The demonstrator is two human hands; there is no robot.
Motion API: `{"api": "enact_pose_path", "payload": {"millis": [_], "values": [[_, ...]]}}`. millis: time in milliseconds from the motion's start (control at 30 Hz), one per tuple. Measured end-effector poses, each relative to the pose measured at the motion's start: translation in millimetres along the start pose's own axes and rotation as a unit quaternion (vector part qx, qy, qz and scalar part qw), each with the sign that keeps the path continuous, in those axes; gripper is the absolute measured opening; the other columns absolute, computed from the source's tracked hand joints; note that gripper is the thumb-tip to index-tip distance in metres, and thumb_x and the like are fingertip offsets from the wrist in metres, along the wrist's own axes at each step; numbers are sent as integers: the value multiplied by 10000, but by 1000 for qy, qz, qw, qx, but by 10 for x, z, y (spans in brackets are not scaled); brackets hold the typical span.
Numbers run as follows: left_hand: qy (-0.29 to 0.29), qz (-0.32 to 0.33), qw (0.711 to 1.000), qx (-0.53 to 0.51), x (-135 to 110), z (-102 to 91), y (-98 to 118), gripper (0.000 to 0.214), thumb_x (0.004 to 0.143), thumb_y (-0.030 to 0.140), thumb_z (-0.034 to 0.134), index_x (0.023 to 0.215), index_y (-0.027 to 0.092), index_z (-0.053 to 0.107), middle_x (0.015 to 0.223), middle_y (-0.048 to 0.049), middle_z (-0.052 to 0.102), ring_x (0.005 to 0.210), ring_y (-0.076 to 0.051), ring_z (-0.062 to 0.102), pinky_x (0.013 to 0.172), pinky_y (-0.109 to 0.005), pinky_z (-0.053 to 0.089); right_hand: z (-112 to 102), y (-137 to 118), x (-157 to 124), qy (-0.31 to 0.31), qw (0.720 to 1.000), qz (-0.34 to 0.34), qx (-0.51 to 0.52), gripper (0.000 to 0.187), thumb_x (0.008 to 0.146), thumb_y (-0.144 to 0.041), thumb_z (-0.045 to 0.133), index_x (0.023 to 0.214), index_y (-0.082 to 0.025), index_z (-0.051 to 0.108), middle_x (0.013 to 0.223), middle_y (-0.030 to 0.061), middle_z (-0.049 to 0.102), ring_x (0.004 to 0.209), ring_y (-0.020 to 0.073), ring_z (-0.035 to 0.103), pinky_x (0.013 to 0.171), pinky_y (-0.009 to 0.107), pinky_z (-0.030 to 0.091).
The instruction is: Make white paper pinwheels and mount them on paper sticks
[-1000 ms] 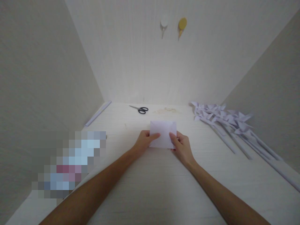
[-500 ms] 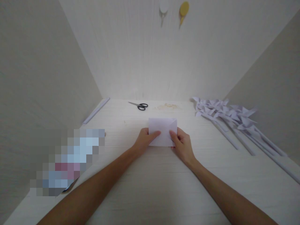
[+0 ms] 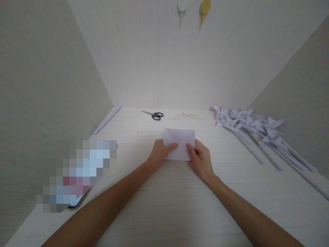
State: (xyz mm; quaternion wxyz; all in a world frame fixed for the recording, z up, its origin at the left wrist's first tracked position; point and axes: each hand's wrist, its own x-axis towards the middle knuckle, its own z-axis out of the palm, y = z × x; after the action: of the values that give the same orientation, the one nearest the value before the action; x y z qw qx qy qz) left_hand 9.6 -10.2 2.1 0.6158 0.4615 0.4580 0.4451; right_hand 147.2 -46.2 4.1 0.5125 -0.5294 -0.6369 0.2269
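A folded white sheet of paper [image 3: 179, 139] lies on the pale wooden table [image 3: 167, 206], with diagonal creases at its far corners. My left hand [image 3: 159, 153] grips its near left edge, thumb on top and fingers curled under. My right hand [image 3: 201, 158] grips the near right edge the same way, thumb pressed on the sheet. Both hands are closed on the paper.
Black-handled scissors [image 3: 154, 115] lie at the back of the table. A rolled paper stick [image 3: 107, 119] rests along the left wall. Several white paper pinwheels on sticks [image 3: 254, 132] are piled at the right. A blurred-out patch [image 3: 77, 173] sits at left. Two hooks [image 3: 192, 8] hang on the back wall.
Both far corners of the paper now show diagonal folds. My hands have barely shifted; the camera has tilted down slightly.
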Motion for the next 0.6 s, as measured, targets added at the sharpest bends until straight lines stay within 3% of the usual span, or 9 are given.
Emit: {"api": "enact_pose_path", "payload": {"millis": [200,367,467,600], "values": [[31,3,999,10,48,-49,-10,291,538,301,654,748,103,626,729,-79,655,605,-164,584,550,-269,462,-22,43,48,-54,980,122,150,238,740,-409,472,747,-192,570,555,-21,484,453,102,426,386,218,337],[43,-24,999,10,115,-143,51,294,510,275,663,735,91,617,712,-99,655,575,-168,582,515,-257,450,-196,146,163,-120,956,91,253,388,691,-309,556,1072,-263,497,774,-4,590,551,100,538,497,235,426],[8,-48,999,6,119,-172,89,260,507,260,662,700,92,616,689,-94,654,570,-171,584,527,-269,454,-268,192,186,-183,957,63,215,284,645,-214,601,928,-225,616,799,22,600,625,110,545,533,235,427],[-14,-58,998,14,100,-176,95,247,501,245,664,690,93,619,661,-81,648,557,-168,580,532,-280,453,-274,199,187,-207,959,41,190,103,607,-189,629,698,-201,677,747,28,599,647,122,533,533,242,419]]}}
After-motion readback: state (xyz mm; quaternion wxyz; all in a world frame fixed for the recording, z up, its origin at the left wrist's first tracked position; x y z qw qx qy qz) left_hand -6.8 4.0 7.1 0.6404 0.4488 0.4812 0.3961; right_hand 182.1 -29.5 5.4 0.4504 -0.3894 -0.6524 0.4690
